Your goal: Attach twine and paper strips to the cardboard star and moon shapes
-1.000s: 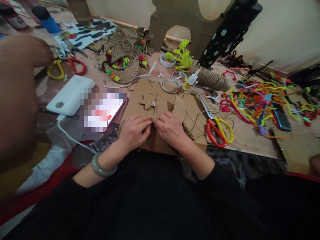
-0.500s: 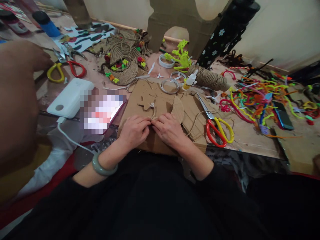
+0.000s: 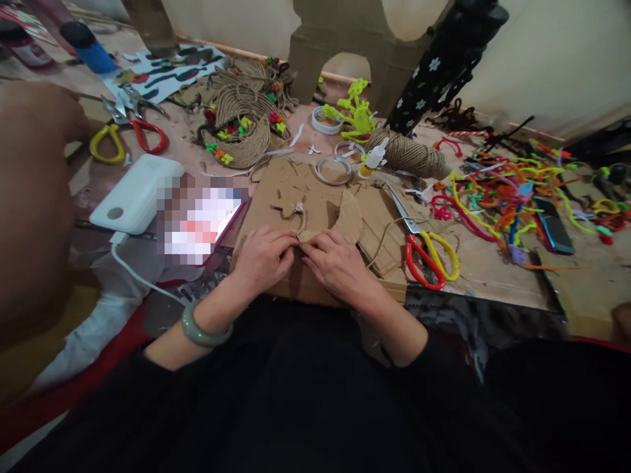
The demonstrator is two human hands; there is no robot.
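Observation:
Both hands meet low over the cardboard sheet [image 3: 276, 172]. My left hand [image 3: 263, 259], with a green bangle [image 3: 204, 332] at its wrist, pinches a thin twine [image 3: 303, 220]. My right hand [image 3: 338, 263] has its fingers pressed together against the left fingertips; what they grip is too small to make out. Beyond the fingers, the twine runs to a small twig-like piece [image 3: 286, 207] with a pale knot. A curved cardboard piece [image 3: 350, 217] lies just past my right hand, and scissors [image 3: 419, 246] with red and yellow handles rest to the right.
A phone [image 3: 204, 226] and white power bank [image 3: 138, 194] lie left, near another person's arm [image 3: 34, 197] and more scissors [image 3: 131, 135]. Behind are a glue bottle [image 3: 373, 159], twine roll [image 3: 409, 154] and coiled twine work [image 3: 241, 125]. Colourful pipe cleaners [image 3: 517, 190] lie right.
My right hand has shifted slightly right and down, its fingers a little straighter. My left hand keeps nearly the same place. The other person's arm has moved slightly left.

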